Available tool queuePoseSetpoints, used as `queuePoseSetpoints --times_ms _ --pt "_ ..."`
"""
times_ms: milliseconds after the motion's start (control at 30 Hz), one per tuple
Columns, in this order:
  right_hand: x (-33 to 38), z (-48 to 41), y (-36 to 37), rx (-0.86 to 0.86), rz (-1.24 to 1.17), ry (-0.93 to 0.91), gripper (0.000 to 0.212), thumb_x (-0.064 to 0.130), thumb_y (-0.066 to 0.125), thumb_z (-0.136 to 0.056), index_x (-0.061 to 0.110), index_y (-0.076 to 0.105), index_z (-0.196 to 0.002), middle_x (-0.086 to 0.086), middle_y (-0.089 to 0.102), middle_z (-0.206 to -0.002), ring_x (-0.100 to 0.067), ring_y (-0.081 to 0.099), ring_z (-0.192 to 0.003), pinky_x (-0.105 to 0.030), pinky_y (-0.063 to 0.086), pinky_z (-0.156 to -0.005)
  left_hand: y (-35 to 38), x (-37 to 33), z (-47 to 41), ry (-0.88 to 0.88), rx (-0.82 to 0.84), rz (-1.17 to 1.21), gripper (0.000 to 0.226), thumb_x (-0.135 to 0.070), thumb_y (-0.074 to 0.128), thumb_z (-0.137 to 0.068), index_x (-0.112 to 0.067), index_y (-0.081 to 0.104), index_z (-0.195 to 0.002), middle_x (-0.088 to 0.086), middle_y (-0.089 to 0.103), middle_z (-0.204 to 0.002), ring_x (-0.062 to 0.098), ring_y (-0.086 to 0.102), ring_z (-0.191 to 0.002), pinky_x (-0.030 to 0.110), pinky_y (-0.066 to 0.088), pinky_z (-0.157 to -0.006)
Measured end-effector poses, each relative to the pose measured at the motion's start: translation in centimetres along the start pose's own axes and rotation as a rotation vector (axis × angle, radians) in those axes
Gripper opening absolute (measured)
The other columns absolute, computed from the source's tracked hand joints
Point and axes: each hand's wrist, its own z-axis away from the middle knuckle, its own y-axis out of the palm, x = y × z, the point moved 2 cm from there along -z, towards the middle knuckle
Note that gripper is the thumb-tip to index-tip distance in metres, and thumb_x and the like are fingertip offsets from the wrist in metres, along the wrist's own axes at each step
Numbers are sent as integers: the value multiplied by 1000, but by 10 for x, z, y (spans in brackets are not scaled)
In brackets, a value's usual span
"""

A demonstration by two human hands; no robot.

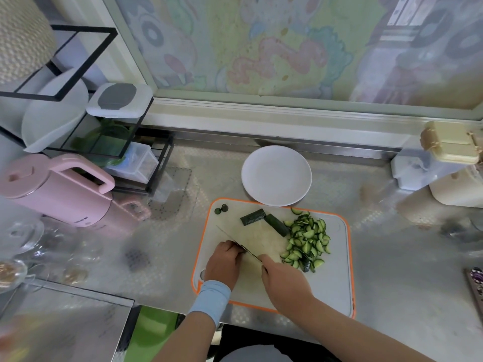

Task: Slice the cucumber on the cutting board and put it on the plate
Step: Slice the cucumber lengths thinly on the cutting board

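Your right hand (282, 276) wraps the knife (252, 254) handle. Your left hand (224, 262) curls against the blade, likely as a guide; what it holds is hidden. On the cutting board (334, 283), slices (307, 242) are heaped rightward, freeing cutting room. Uncut cucumber pieces (277, 224) wait beyond them, with the plate (276, 152) handy behind.

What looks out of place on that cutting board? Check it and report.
Nothing spilled or damaged. One stray slice lies apart from the slice pile near the cutting board's far edge, and two end stubs sit in its far left corner. The right hand grips the knife.
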Motion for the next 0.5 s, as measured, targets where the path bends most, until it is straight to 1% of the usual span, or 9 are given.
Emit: queuePoseSetpoints --times_ms 67,200,333,400,500 --pt "-2 3 -2 -8 16 -3 27 29 29 -104 29 43 -128 2 52 -73 -25 50 -64 -34 36 -55 0 1 0 13 -9 1 16 -1 70 -73 -15 73 -79 1 67 -83 24 62 -77 25 47 -55" --pt "-1 -1 -1 3 13 -3 27 29 29 -104 28 44 -127 1 54 -74 -25 50 -65 -34 37 -55 1 1 -1 -20 5 5 16 -1 70 -76 -15 74 -83 2 67 -87 23 62 -82 28 48 -59" --pt "2 -11 5 19 -23 29 24 26 30 -102 27 43 -123 -2 53 -73 -31 56 -68 -34 39 -55 3 1 -1 -46 42 0 16 -8 60 -86 -15 73 -91 1 66 -97 20 56 -93 30 47 -67" --pt "5 -18 8 27 -25 51 22 24 31 -102 26 42 -120 -2 52 -75 -31 56 -68 -34 40 -55 4 2 0 -44 42 3 16 -9 59 -87 -15 73 -92 0 65 -97 21 55 -93 30 46 -65" --pt "13 -27 10 43 -4 55 18 20 33 -100 24 41 -116 -4 55 -77 -32 58 -68 -34 41 -53 3 1 1 -28 33 11 14 -5 63 -83 -13 73 -89 2 66 -93 23 56 -88 30 46 -62"
